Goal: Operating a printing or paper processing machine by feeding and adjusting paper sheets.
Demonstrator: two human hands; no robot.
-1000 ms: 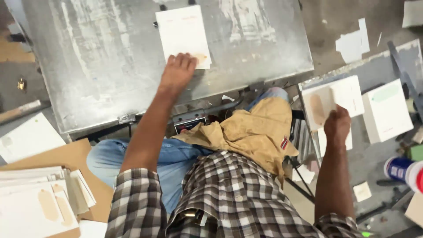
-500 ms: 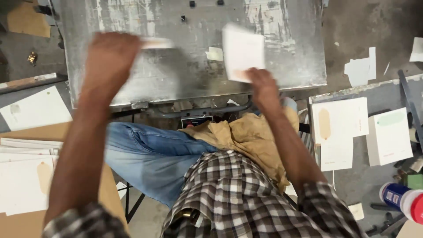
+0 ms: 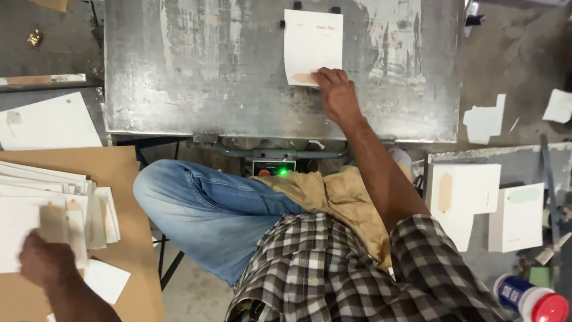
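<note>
Placement step in hand: right hand (image 3: 333, 89) pressed flat on the white sheet (image 3: 313, 45) near the far edge of the metal bench (image 3: 179, 77). Left hand (image 3: 44, 259) gripped a sheet from the paper stack (image 3: 53, 203) at left. Next move likely called for squaring the sheet against the stops.

Scuffed grey metal surface (image 3: 208, 71) ahead; brown cardboard surface (image 3: 128, 197) at left; grey concrete floor (image 3: 512, 53) littered with paper scraps (image 3: 484, 117).
</note>
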